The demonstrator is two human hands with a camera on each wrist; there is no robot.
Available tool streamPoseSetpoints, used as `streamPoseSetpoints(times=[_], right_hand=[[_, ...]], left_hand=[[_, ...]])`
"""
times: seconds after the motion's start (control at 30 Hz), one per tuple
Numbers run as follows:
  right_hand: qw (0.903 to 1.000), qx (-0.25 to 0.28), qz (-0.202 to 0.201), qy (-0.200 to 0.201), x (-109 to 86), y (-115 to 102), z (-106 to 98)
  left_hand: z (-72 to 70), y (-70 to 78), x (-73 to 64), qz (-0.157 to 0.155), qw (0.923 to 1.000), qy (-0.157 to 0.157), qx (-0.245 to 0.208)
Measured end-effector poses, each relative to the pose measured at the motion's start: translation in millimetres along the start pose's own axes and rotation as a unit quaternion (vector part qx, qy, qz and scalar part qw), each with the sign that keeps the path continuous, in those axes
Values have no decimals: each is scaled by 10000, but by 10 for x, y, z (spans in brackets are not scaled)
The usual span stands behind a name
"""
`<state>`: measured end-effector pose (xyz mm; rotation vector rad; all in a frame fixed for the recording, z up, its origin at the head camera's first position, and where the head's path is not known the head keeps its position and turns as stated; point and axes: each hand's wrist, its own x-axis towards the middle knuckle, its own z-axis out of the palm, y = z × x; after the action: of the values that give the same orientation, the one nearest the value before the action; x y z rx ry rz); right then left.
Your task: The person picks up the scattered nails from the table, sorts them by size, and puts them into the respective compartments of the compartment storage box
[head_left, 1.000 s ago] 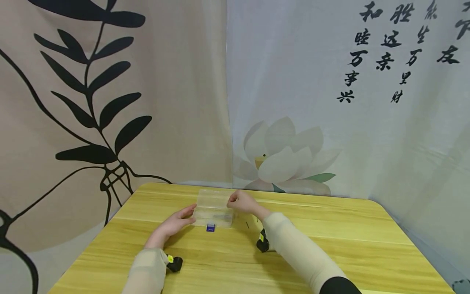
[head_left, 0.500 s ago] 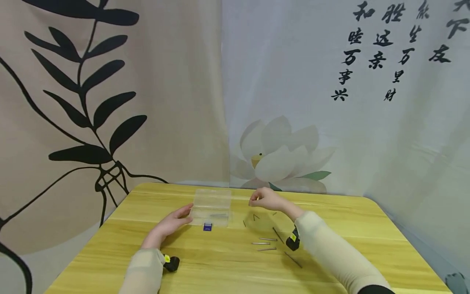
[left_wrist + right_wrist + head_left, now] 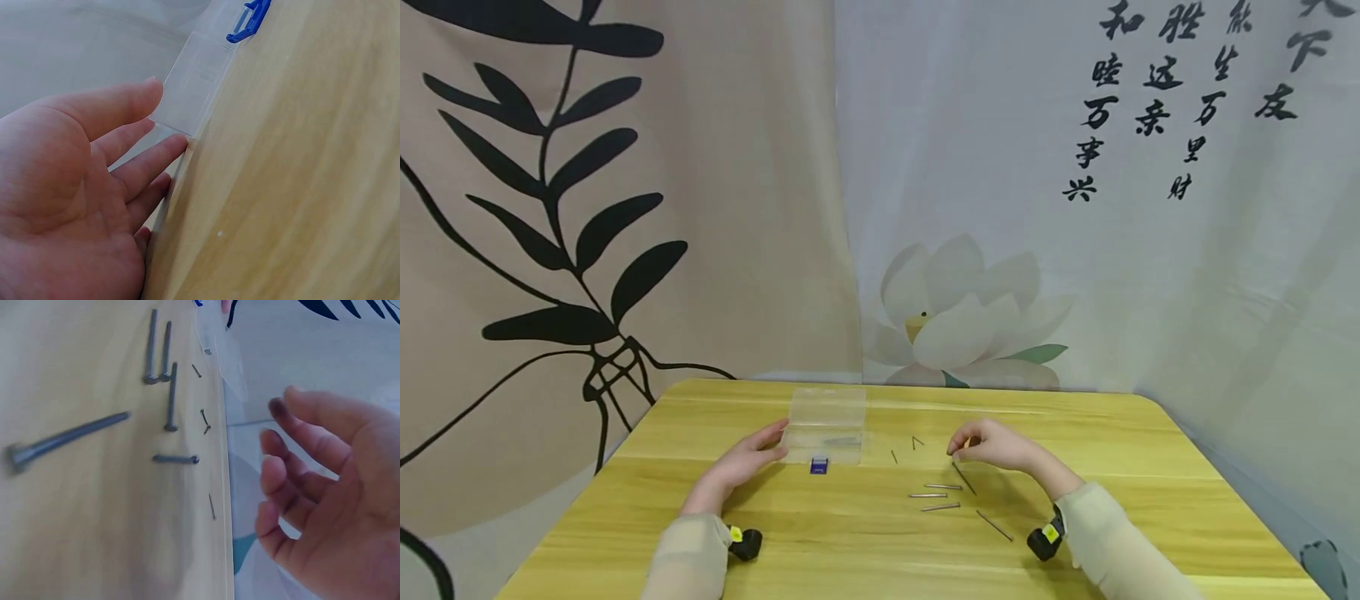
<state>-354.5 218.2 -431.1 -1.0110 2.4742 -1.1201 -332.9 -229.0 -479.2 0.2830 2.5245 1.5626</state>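
"Where's everything, taking the clear box (image 3: 812, 447) as the marker?"

"The box lies open on the desk (image 3: 850, 542), lid (image 3: 829, 407) on its far side, blue clasp (image 3: 819, 467) at its near edge. To its right lie slim nails (image 3: 893, 457), and farther off to its near right, long nails (image 3: 943, 487). Something greyish inside the box is too faint to name."

"And the hands?"

"The left hand (image 3: 741, 468) is at the box's left side, its fingers (image 3: 150, 167) straight and spread, tips against it. The right hand (image 3: 996, 444) is well to the right of the box, by the far end of one long nail (image 3: 964, 478); its fingers (image 3: 274, 478) are loosely bent, slightly apart, pinching nothing that I can see."

"What would worry you?"

"The box, first: it looks light, and straight fingertips on one side may not stop it skidding if something knocked it. Then the nails: round shanks, so a glancing touch could roll one farther from the box. The slim ones look awkward to lift, and a hurried pinch could meet a point."

"Any near tangling?"

"A slim pair (image 3: 913, 442) right of the box forms a V; dragging one might pull the other along."
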Motion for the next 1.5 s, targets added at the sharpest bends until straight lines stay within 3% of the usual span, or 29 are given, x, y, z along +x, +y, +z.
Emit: streamPoseSetpoints(times=[0.33,0.7,0.8,1.3,1.5], right_hand=[[9977,458,164,-473,-529,104,27],[9874,1171,383,-997,-842,198,45],[9854,1263,427,-1063,-886,210,66],[9917,570,902,-712,-859,152,209],[9937,413,971,-364,-842,147,206]], left_hand=[[-7,-43,31,-7,10000,31,-14],[6,-49,49,-37,10000,5,-2],[5,-50,47,-9,10000,-6,42],[2,-22,17,71,9999,-13,138],[-11,-45,27,57,10000,-20,61]])
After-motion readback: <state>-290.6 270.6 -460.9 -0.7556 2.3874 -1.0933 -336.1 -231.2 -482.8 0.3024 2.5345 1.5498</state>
